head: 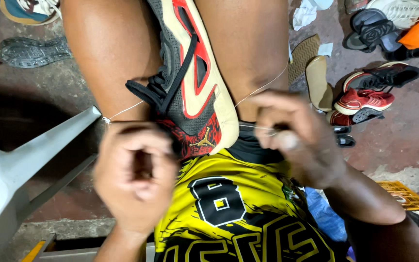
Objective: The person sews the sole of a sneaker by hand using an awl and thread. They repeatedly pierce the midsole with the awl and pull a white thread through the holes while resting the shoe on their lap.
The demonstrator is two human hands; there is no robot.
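From the head view, a black-and-red sneaker (190,92) lay sole-up, clamped between the person's knees, while the left hand (134,170) and right hand (297,138), both fisted, pulled white thread (260,90) outward on either side. This looked like tightening a sole stitch; the following pull would need even tension.

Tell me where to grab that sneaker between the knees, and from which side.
Judging by its pose, grip the sneaker across its mid-sole, coming from above. It is wedged between the knees, sole up, so only the cream and red sole shows. Both hands hold taut white thread at its near end.
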